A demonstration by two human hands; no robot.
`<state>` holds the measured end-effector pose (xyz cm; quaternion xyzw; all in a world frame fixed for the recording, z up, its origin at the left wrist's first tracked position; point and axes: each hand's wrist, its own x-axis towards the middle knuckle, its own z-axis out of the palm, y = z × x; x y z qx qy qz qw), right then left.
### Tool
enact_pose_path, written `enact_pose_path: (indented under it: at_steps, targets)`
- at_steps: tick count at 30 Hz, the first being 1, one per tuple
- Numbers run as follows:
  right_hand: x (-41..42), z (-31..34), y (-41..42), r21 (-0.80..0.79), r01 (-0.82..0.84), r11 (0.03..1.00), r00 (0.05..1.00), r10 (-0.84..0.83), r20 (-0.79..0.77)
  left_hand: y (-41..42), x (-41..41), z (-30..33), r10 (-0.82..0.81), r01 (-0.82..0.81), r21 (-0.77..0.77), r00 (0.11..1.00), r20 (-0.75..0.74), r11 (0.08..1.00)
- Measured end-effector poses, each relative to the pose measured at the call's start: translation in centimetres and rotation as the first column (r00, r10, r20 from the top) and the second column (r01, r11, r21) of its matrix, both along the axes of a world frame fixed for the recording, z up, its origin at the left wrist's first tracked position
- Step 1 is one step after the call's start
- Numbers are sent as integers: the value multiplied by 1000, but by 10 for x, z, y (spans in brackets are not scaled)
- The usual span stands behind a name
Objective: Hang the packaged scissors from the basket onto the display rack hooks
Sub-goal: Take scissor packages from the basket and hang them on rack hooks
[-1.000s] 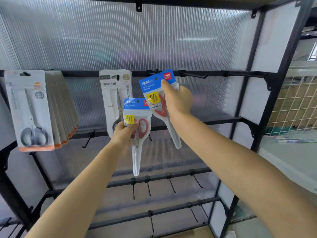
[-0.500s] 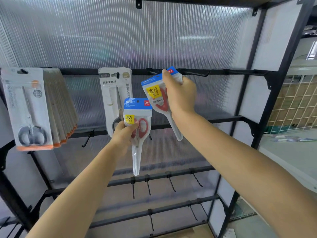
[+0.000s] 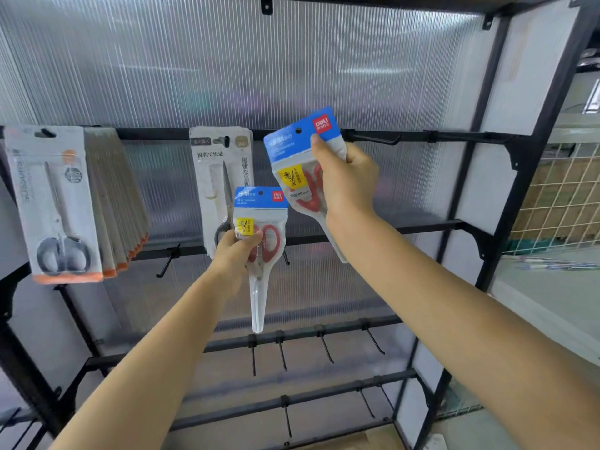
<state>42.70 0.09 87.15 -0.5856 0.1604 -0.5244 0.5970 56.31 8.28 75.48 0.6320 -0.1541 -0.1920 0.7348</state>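
Observation:
My right hand (image 3: 345, 180) grips a blue-topped pack of red-handled scissors (image 3: 293, 147), tilted, its top at the level of the rack's top bar (image 3: 454, 136). Just right of that pack an empty black hook (image 3: 373, 138) sticks out from the bar. My left hand (image 3: 235, 251) holds a second, same-looking scissors pack (image 3: 261, 206) upright and lower, in front of the second bar. The basket is out of view.
A stack of white-and-orange scissors packs (image 3: 55, 203) hangs at top left. One white pack (image 3: 220, 164) hangs mid-bar, behind my left-hand pack. Empty hooks (image 3: 282, 352) line the lower bars. A ribbed translucent panel backs the rack; a wire grid (image 3: 565, 196) stands at right.
My right hand has raised its pack a little and moved it right, toward the empty hook, tilting it more. My left hand has stayed almost still.

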Motion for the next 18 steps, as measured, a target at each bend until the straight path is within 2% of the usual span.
enact_pose_path:
  at_steps: [3, 8, 14, 18]
  targets:
    - [2, 2, -5, 108, -45, 993, 999, 44, 7, 1, 1, 0, -8, 8, 5, 1000, -1, 1000]
    - [5, 4, -7, 182, -104, 978, 994, 107, -7, 3, 3, -1, -3, 3, -11, 1000, -29, 1000]
    - [19, -1, -16, 226, -86, 970, 994, 98, -44, 3, 3, -1, -3, 3, -4, 1000, -24, 1000]
    - [35, -9, -25, 190, -40, 981, 994, 59, -97, 4, 4, -2, -4, 4, 7, 1000, -21, 1000]
